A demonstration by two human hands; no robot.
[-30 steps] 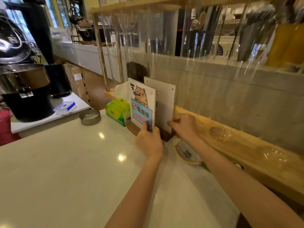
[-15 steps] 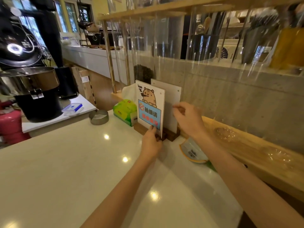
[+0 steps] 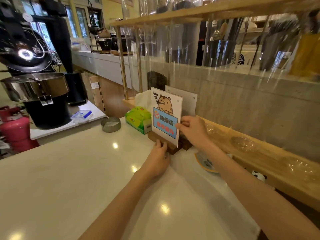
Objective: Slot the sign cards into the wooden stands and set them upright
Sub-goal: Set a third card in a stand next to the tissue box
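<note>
A sign card (image 3: 165,108) with a cartoon tiger and a blue panel stands upright in a dark wooden stand (image 3: 173,148) on the white counter. My left hand (image 3: 158,157) rests against the stand's front edge, fingers curled on the wood. My right hand (image 3: 194,129) pinches the card's right edge near its lower half. Behind it a second, plain grey-white card (image 3: 187,99) stands upright in another dark stand (image 3: 186,144), partly hidden by the front card.
A green tissue box (image 3: 138,119) sits left of the stands, a round metal ashtray (image 3: 110,124) further left. A small dish (image 3: 207,162) lies right of my arms. A wooden ledge (image 3: 259,153) and clear tubes run along the concrete wall. A coffee roaster (image 3: 34,84) stands far left.
My left hand has dropped from the card's lower edge to the stand's front. My right hand has moved from behind the rear card to the front card's right edge.
</note>
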